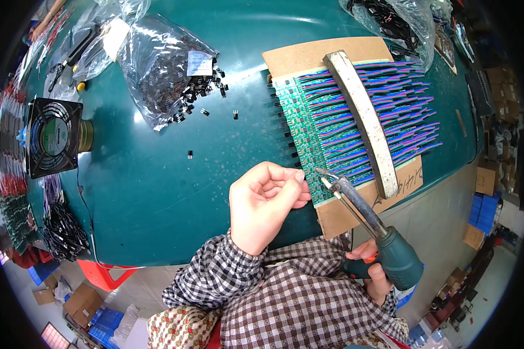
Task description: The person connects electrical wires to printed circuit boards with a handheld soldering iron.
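Observation:
My left hand [265, 203] is closed in a pinch at the lower left edge of a green circuit board panel [300, 116]; what sits between its fingertips is hidden. My right hand [374, 269], partly covered by the tool, grips the dark green handle of a soldering gun [399, 256]. Its hot tip touches or nearly touches the panel just right of my left fingertips. Small black components stick out along the panel's left edge. Rows of blue, black and pink wires [384, 104] run from the panel to the right.
A worn metal bar [364, 119] lies across the wires, over a brown cardboard sheet [326, 52]. Small black three-legged components spill from a clear plastic bag [157, 70] on the green table [157, 198]. At left stand a black fan [53, 138] and bundled cables [67, 227].

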The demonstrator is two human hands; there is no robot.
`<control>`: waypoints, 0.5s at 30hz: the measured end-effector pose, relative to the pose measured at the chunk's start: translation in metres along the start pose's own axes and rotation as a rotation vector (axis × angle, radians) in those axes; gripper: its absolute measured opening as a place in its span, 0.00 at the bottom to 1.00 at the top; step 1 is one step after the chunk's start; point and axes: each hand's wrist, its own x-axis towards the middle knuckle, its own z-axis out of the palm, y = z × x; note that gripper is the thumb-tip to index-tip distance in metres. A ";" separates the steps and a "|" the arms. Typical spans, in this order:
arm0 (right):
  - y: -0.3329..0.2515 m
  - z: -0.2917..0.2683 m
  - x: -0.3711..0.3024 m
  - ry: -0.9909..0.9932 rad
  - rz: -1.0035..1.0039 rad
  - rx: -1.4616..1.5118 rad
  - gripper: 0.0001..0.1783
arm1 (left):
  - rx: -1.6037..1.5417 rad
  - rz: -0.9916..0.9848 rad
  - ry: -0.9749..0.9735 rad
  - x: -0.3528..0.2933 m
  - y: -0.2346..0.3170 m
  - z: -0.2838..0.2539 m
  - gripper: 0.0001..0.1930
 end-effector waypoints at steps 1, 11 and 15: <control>0.000 0.000 0.000 0.017 0.026 0.022 0.22 | -0.003 -0.005 0.000 0.000 0.000 0.000 0.06; 0.004 -0.001 -0.001 0.004 -0.002 -0.008 0.22 | 0.002 -0.033 -0.006 0.001 0.002 -0.001 0.06; 0.003 -0.002 -0.002 -0.002 0.006 -0.022 0.20 | -0.004 -0.046 -0.024 0.003 0.004 -0.002 0.07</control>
